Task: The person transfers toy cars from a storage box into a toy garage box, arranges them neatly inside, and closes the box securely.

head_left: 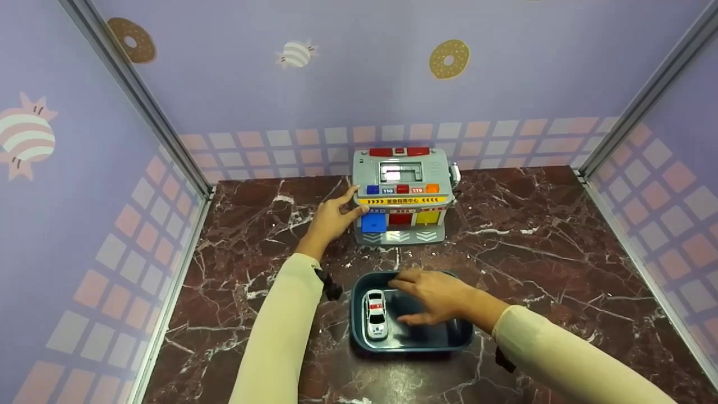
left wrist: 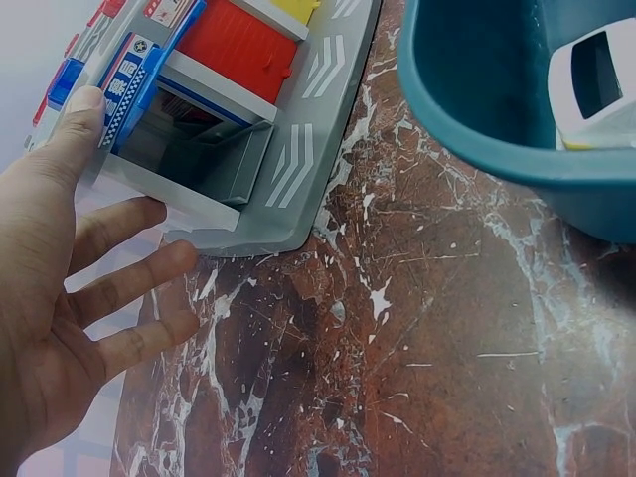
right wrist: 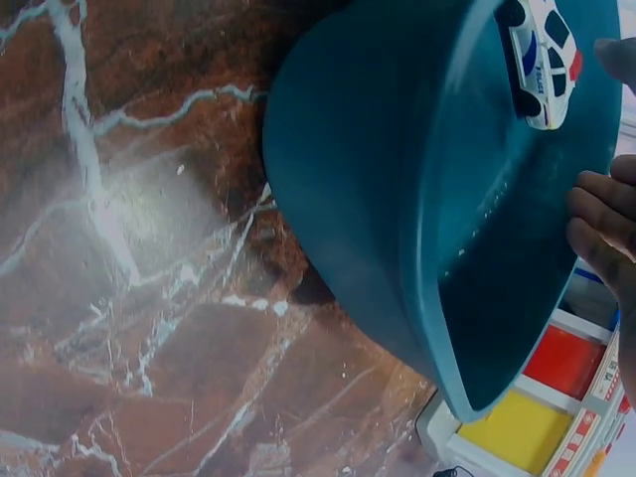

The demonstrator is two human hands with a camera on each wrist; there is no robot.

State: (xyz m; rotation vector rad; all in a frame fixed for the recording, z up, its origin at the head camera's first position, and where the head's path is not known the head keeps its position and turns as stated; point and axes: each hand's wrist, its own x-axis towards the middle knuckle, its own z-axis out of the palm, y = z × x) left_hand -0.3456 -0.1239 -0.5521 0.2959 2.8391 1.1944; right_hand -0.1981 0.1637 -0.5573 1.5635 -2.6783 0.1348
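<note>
A grey toy emergency station (head_left: 401,196) stands at the back, against the wall. At its left front corner my left hand (head_left: 332,217) rests its thumb on the front edge, index fingertip by the side of the roof. The other fingers stretch out loosely in the left wrist view. Below the thumb, the blue door (head_left: 373,223) is swung up, baring a dark bay (left wrist: 184,144). My right hand (head_left: 435,296) hovers over a dark teal tub (head_left: 412,349), thumb apart from the fingers, holding nothing. A white toy police car (head_left: 376,315) lies along the tub's left side.
The red door (left wrist: 238,50) and yellow door (head_left: 428,217) of the station are down. A white handset-like piece (head_left: 455,174) sticks out at its right side. Patterned walls (head_left: 370,73) enclose the dark red marbled table (head_left: 538,247) at the back and sides.
</note>
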